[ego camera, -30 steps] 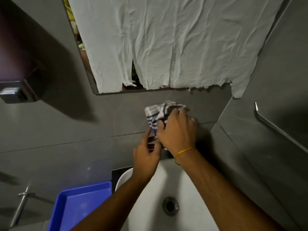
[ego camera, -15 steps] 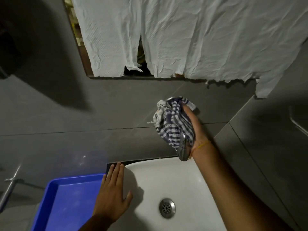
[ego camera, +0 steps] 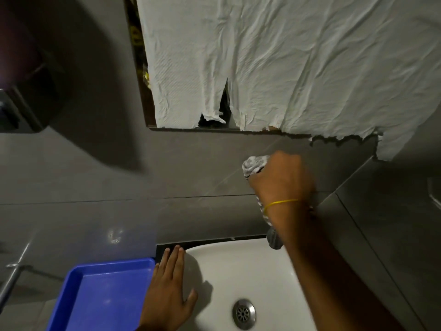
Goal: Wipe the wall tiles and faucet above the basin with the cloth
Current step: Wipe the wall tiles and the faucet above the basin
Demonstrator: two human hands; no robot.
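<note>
My right hand [ego camera: 282,181] is closed around a bunched blue-and-white checked cloth [ego camera: 253,164] and presses it toward the dark grey wall tiles [ego camera: 191,168] above the white basin [ego camera: 257,271]. Part of the cloth peeks out left of my fist and hangs below my wrist. The metal faucet [ego camera: 274,240] shows only as a tip under my wrist; the rest is hidden by my hand and forearm. My left hand [ego camera: 169,290] lies flat, fingers together, on the basin's left rim beside a blue tray.
A blue plastic tray [ego camera: 100,297] sits left of the basin. Above the tiles, crumpled white paper [ego camera: 286,68] covers a framed mirror. A dark fixture [ego camera: 16,111] is mounted on the left wall. A side wall [ego camera: 393,223] meets the tiles at the right. The drain [ego camera: 244,313] sits in the basin.
My left hand left the cloth and came down flat onto the basin's left rim. My right hand turned its back toward me, closing the cloth against the wall.
</note>
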